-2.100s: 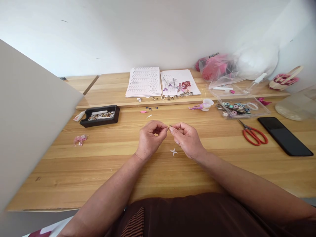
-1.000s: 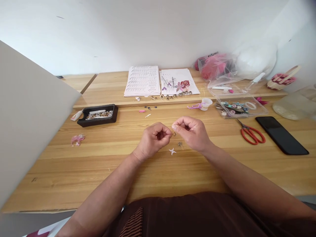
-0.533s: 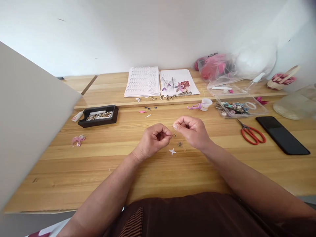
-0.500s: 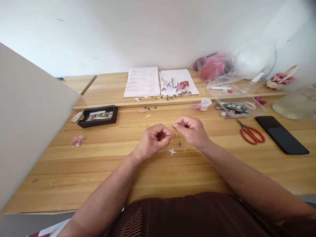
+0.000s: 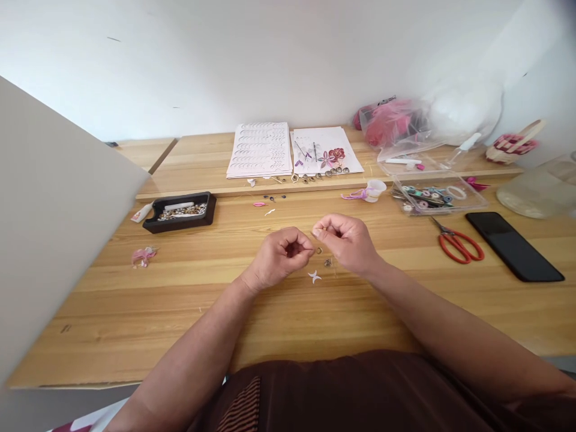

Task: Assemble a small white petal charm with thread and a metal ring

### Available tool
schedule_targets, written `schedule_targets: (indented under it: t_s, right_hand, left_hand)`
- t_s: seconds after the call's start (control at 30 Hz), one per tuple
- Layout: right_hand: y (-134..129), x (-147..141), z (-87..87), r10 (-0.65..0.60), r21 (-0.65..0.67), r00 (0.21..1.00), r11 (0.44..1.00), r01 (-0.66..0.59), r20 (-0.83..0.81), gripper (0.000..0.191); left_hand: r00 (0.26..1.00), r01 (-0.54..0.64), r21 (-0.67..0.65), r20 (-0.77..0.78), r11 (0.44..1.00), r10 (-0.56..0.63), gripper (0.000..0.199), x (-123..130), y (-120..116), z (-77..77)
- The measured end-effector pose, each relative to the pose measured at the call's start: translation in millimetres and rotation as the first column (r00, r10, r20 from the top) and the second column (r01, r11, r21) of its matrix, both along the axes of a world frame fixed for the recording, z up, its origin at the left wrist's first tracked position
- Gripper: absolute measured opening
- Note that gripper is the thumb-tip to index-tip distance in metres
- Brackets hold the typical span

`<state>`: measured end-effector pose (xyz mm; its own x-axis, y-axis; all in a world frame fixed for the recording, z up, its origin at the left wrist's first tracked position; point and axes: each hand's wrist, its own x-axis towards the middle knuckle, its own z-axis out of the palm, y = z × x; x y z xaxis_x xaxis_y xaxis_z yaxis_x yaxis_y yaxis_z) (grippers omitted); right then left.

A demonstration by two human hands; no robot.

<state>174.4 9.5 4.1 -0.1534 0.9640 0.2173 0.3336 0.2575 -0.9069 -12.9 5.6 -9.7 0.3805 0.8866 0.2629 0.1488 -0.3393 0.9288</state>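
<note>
My left hand (image 5: 283,255) is closed in a pinch above the middle of the wooden table (image 5: 180,318). Close by on its right, my right hand (image 5: 346,240) pinches too, thumb against forefinger. Whatever either hand holds is too small to make out. A small round metal piece (image 5: 327,263) lies below my right hand, with a thin thread beside it. Another small ring (image 5: 319,250) sits between the two hands. Nearer to me on the table is a white star-like cutout (image 5: 314,276).
A black tray (image 5: 180,213) of beads stands left; a pink tangle (image 5: 144,257) lies nearer. Patterned sheets (image 5: 258,150) rest on the raised back shelf. To the right are a clear box (image 5: 436,195), red-handled scissors (image 5: 461,245), a black phone (image 5: 514,246) and a small cup (image 5: 373,191).
My right hand has shifted very slightly left and down. My left hand keeps nearly the same place and pinch.
</note>
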Motion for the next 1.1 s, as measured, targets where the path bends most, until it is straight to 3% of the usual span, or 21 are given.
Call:
schedule_targets:
  t_s: [0.07, 0.17, 0.27, 0.33, 0.4, 0.5, 0.6, 0.73, 0.87, 0.97, 1.1]
  right_hand:
    - [3, -2, -6.3, -0.010, -0.081, 1.000, 0.997, 0.009, -0.018, 0.019]
    - [-5, -9, -8.7, 0.065, -0.165, 0.997, 0.984, -0.071, -0.040, 0.019]
    - [-18, -12, -1.4, 0.137, -0.085, 0.991, 0.987, -0.136, 0.004, 0.018]
    - [-19, -9, 3.7, 0.117, -0.001, 0.993, 0.993, -0.117, 0.011, 0.017]
    - [-13, -4, 5.0, 0.057, 0.042, 0.998, 0.997, -0.057, 0.007, 0.017]
    - [-1, -1, -0.9, -0.013, -0.021, 1.000, 1.000, 0.013, 0.000, 0.020]
    - [1, -5, -9.1, 0.028, -0.148, 0.999, 0.988, -0.033, -0.040, 0.021]
    - [-8, -14, -13.3, 0.102, -0.206, 0.992, 0.972, -0.115, -0.073, 0.021]
    - [-10, -17, -13.4, 0.069, -0.295, 0.983, 0.948, -0.118, -0.172, 0.023]
    - [-8, -18, -13.2, 0.087, -0.397, 0.949, 0.894, -0.208, -0.303, 0.023]
    - [-6, -17, -12.9, 0.103, -0.428, 0.943, 0.872, -0.239, -0.317, 0.023]
  left_hand:
    - [0.994, -0.031, -0.065, 0.101, 0.997, 0.037, 0.009, 0, 1, 0.7]
    - [0.966, -0.193, -0.090, 0.159, 0.977, 0.205, 0.014, -1, 6, -0.5]
    - [0.956, -0.287, -0.020, 0.058, 0.958, 0.288, 0.009, -3, 10, -1.5]
    - [0.971, -0.236, 0.043, -0.024, 0.971, 0.237, 0.005, -4, 8, -0.7]
    - [0.992, -0.111, 0.046, -0.051, 0.993, 0.113, 0.004, -4, 5, 1.0]
    - [0.999, 0.000, -0.055, 0.049, 0.999, 0.002, 0.010, -3, 2, 2.8]
    - [0.978, -0.111, -0.115, 0.163, 0.987, 0.129, 0.018, -3, 5, 1.9]
    - [0.943, -0.253, -0.177, 0.177, 0.951, 0.284, 0.023, -1, 8, -0.6]
    - [0.919, -0.216, -0.258, 0.272, 0.942, 0.285, 0.026, 4, 5, -1.2]
    - [0.911, -0.188, -0.277, 0.310, 0.942, 0.273, 0.024, 5, 3, -1.0]
    - [0.924, -0.313, -0.143, 0.182, 0.939, 0.336, 0.014, 2, 4, -0.6]
